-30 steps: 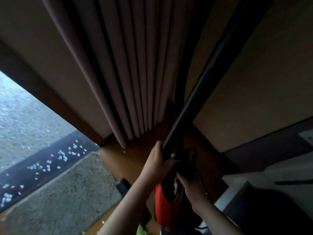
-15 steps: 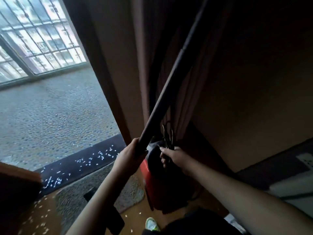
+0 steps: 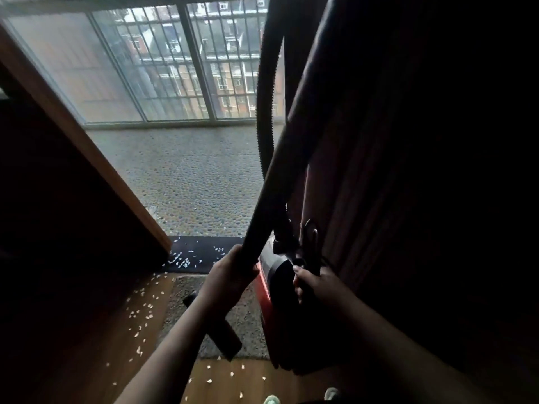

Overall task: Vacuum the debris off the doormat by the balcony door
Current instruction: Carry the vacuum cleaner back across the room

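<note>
1. Since a second ago the view has swung from the curtain to the balcony doorway, and the whole grey doormat (image 3: pixel 250 316) now lies below the hands, so vacuuming can begin.
2. The left hand (image 3: pixel 230 272) stays wrapped round the vacuum wand (image 3: pixel 280 170); the right hand (image 3: pixel 313 282) grips the handle of the red canister (image 3: pixel 271 293), now held above the doormat's right edge.
3. The floor nozzle (image 3: pixel 218 330) rests on the doormat, partly hidden by the left forearm.
4. White debris (image 3: pixel 143 313) lies left of the doormat, on the dark threshold (image 3: pixel 201 252) beyond it, and on the wood nearer the camera; specks on the doormat itself are hard to make out.
5. Everything right of the doormat is in deep shadow.
</note>
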`<state>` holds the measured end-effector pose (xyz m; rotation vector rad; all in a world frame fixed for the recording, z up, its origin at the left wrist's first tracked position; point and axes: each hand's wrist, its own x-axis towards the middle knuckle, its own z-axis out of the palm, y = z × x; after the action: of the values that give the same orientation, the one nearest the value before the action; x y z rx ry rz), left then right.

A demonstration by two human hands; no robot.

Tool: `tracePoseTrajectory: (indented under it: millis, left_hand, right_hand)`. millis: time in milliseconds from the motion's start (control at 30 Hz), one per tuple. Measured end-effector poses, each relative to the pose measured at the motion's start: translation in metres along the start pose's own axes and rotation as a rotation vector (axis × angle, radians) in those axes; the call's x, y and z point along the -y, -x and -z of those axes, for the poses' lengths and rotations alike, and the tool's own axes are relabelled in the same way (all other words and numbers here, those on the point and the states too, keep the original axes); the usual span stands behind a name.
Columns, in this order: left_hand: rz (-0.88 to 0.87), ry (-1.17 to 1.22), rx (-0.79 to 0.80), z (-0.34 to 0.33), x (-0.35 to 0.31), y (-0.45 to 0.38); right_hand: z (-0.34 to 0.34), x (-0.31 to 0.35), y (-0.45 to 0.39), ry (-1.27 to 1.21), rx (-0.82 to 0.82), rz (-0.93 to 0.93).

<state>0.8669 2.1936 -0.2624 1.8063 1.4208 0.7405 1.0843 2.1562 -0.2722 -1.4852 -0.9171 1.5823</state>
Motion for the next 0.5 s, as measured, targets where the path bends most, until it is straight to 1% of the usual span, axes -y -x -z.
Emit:
tracePoseTrajectory:
  millis: [133,267,400,500]
  left_hand:
    - [0.051,0.012,-0.150,0.007,-0.012,0.011]
    - [0.145,0.028,-0.323,0.004,-0.012,0.025]
    - [0.193,0.038,-0.461,0.007,-0.009,0.047]
    - [0.262,0.092,-0.565,0.021,-0.004,0.066]
  right_hand:
    - [0.012,0.017,-0.008,0.186,0.093,0.069]
    - [0.018,0.029,-0.019,0.380,0.194,0.129]
    - [0.001,0.030,-0.037,0.433,0.292,0.107]
    - [-0.026,0.029,-0.049,0.521,0.383,0.139]
